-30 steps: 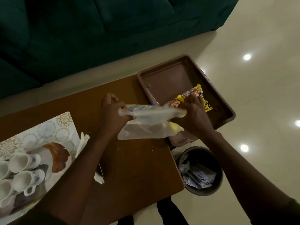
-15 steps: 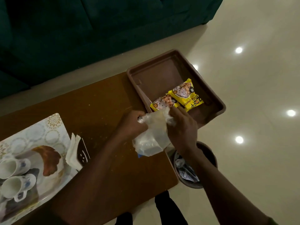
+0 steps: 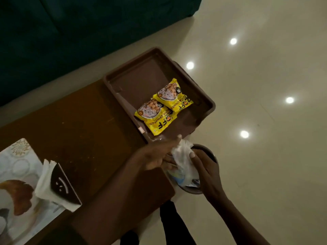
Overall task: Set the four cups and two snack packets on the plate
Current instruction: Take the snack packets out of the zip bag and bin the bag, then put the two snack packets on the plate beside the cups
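Both hands have carried the crumpled plastic bag off the table to over the bin: right hand fingers grasping it, left hand released; drop it cleanly inside, clear of the two snack packets lying on the brown tray.

Snack packets: yellow, printed with brown chunks. Plate: brown. Table: brown. Mat at the table's left edge: pale, circle-patterned. Plastic bag: clear white. Floor: cream.

Single head-worn view, looking steeply down and forward over the wooden table, close above both hands, brown tray beyond, floor at right.
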The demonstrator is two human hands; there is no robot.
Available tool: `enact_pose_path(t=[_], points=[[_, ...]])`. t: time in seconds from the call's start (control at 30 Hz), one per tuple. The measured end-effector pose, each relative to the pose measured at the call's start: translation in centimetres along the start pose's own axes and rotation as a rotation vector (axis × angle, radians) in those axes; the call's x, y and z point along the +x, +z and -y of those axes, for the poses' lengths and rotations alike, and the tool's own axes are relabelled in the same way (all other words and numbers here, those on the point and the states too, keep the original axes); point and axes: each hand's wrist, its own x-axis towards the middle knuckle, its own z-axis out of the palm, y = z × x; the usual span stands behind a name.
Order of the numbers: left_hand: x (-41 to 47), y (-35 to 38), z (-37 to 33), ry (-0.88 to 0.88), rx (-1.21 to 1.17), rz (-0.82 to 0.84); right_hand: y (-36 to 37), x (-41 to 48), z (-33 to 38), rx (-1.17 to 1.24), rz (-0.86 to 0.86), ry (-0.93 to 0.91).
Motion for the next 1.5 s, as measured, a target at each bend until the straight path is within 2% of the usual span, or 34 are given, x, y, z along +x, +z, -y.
enact_pose_path(t=[0.1,0.2,0.3,0.37,0.5,0.63,0.7,0.8,0.93,1.1,1.4,1.5], points=[[2.2,2.1,0.6,-0.080,0.012,0.057,-1.2,-0.6,-2.4,-0.207,0.047,0.077],[4.5,3.5,1.4,-0.124,0.082,0.075,-1.8,-0.5,-5.5,-0.412,-0.011,0.116],[6.2,3.8,2.6,-0.044,0.298,-0.114,-2.5,0.1,-8.3,-0.563,-0.068,0.176],[6.8,3.3,3.3,0.013,0.357,-0.207,-3.2,0.7,-9.9,-0.599,-0.117,0.246],[6.8,1.8,4.4,0.037,0.336,-0.244,-4.2,2.0,-12.6,-0.618,-0.164,0.402],[6.8,1.0,5.0,0.041,0.308,-0.261,-4.4,3.4,-13.5,-0.513,-0.144,0.417],[6.8,0.9,4.9,0.055,0.293,-0.265,-4.5,3.8,-13.8,-0.570,-0.111,0.415],[6.3,0.8,4.5,0.088,0.240,-0.277,-5.0,3.8,-14.4,-0.613,-0.058,0.378],[5.5,0.8,3.2,0.164,0.175,-0.290,-6.0,3.9,-14.2,-0.628,-0.095,0.372],[5.1,0.7,1.3,0.264,0.156,-0.363,-6.2,6.5,-11.9,-0.717,-0.109,0.240],[5.0,-0.5,-1.3,0.469,-0.063,-0.710,-1.8,12.9,-3.5,-0.566,-0.188,-0.208],[5.2,-2.1,-2.4,0.490,-0.158,-0.824,-0.6,15.3,-1.0,-0.463,-0.224,-0.222]])
